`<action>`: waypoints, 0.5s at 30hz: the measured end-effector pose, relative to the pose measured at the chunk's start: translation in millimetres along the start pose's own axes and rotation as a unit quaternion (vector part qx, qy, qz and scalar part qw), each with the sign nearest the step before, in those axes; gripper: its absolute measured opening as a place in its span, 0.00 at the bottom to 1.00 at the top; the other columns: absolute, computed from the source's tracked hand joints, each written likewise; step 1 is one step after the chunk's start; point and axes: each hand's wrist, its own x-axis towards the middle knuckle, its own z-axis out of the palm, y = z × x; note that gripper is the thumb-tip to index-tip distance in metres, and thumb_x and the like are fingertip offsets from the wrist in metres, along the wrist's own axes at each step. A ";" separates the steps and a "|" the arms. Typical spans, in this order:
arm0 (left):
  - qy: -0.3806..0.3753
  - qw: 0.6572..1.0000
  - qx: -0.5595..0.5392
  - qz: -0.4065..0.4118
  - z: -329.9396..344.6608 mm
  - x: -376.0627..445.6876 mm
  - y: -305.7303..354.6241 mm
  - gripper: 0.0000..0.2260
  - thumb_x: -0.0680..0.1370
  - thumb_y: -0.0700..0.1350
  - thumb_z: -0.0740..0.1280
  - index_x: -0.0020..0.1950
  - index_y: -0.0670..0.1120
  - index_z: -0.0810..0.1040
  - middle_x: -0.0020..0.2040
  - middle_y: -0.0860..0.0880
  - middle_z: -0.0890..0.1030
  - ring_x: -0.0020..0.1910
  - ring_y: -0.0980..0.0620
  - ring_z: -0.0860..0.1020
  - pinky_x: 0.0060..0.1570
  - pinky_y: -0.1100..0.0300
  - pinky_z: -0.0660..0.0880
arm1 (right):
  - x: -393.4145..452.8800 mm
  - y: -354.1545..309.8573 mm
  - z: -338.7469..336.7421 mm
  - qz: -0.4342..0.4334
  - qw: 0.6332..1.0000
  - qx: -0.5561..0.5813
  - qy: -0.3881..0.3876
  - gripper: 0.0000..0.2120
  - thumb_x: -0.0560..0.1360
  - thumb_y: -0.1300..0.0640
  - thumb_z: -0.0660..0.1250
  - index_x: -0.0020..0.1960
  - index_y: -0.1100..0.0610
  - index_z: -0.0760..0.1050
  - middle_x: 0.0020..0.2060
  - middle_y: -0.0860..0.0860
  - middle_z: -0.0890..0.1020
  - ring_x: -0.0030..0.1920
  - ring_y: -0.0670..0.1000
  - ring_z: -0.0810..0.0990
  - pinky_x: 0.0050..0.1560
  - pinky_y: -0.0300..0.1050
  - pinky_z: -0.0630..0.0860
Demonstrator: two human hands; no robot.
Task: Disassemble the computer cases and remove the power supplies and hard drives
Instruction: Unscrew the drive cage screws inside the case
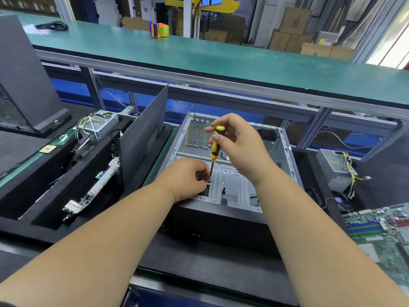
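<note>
An open grey computer case lies on its side in front of me, its inside bare metal. My right hand grips the yellow and black screwdriver upright; its tip stands on a screw at the case's near left edge. My left hand curls beside the tip, fingers pinching around the screw or the shaft, I cannot tell which. One removed power supply with its cables lies at the back left, and a second power supply at the right.
A detached dark side panel stands upright left of the case. Black bins on the left hold circuit boards and parts. A green motherboard lies at the right. Another dark case stands far left. A green conveyor belt runs behind.
</note>
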 end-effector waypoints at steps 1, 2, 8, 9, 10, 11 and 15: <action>-0.001 1.000 0.000 0.000 -0.1 -0.1 0.3 0.07 0.71 0.47 0.68 0.44 0.59 0.79 0.40 0.60 0.78 0.41 0.60 0.76 0.42 0.62 0.75 | -0.3 -0.7 0.0 -0.002 1.000 -0.001 -0.014 0.09 0.80 0.66 0.64 0.55 0.54 0.75 0.53 0.47 0.84 0.49 0.47 0.85 0.53 0.49 0.82; -0.001 1.000 0.000 0.000 -0.2 -0.4 0.6 0.06 0.71 0.47 0.68 0.44 0.59 0.79 0.39 0.60 0.78 0.41 0.61 0.76 0.42 0.62 0.75 | -0.6 -1.3 0.3 -0.004 1.000 -0.002 -0.026 0.09 0.80 0.67 0.63 0.56 0.54 0.75 0.54 0.47 0.84 0.50 0.47 0.85 0.53 0.50 0.82; 0.006 1.000 -0.005 -0.008 0.4 -0.8 1.0 0.05 0.70 0.46 0.67 0.42 0.58 0.79 0.37 0.59 0.77 0.39 0.59 0.76 0.36 0.64 0.69 | -2.2 -1.1 9.7 -0.006 0.999 0.045 -0.020 0.08 0.79 0.65 0.64 0.54 0.55 0.77 0.51 0.49 0.84 0.49 0.50 0.85 0.49 0.55 0.82; 0.007 1.000 -0.007 -0.008 0.6 -0.6 0.7 0.06 0.70 0.46 0.67 0.42 0.57 0.79 0.37 0.59 0.77 0.39 0.59 0.75 0.36 0.63 0.70 | -2.7 -1.2 12.7 -0.010 0.999 0.046 -0.004 0.07 0.77 0.64 0.67 0.52 0.54 0.79 0.49 0.48 0.84 0.48 0.50 0.84 0.47 0.53 0.83; 0.007 1.000 -0.011 -0.007 0.7 -0.4 0.5 0.06 0.71 0.45 0.67 0.43 0.57 0.79 0.38 0.58 0.77 0.39 0.59 0.75 0.38 0.63 0.71 | -2.8 -1.4 15.2 -0.017 0.999 0.035 0.022 0.05 0.75 0.61 0.71 0.50 0.53 0.80 0.46 0.46 0.83 0.47 0.50 0.83 0.45 0.50 0.82; 0.007 1.000 -0.017 -0.007 0.8 -0.4 0.3 0.07 0.71 0.45 0.66 0.43 0.57 0.80 0.38 0.59 0.78 0.39 0.60 0.75 0.39 0.63 0.72 | -2.4 -1.6 16.9 -0.024 0.998 0.016 0.054 0.04 0.73 0.58 0.74 0.46 0.51 0.81 0.44 0.45 0.82 0.45 0.51 0.82 0.44 0.50 0.81; 0.002 1.000 -0.026 -0.004 -0.4 -0.1 0.8 0.09 0.71 0.44 0.66 0.43 0.57 0.80 0.41 0.59 0.80 0.42 0.60 0.77 0.46 0.60 0.77 | 1.3 -2.5 13.5 -0.029 0.989 -0.055 0.134 0.06 0.70 0.55 0.77 0.39 0.47 0.81 0.41 0.46 0.78 0.43 0.54 0.80 0.46 0.53 0.79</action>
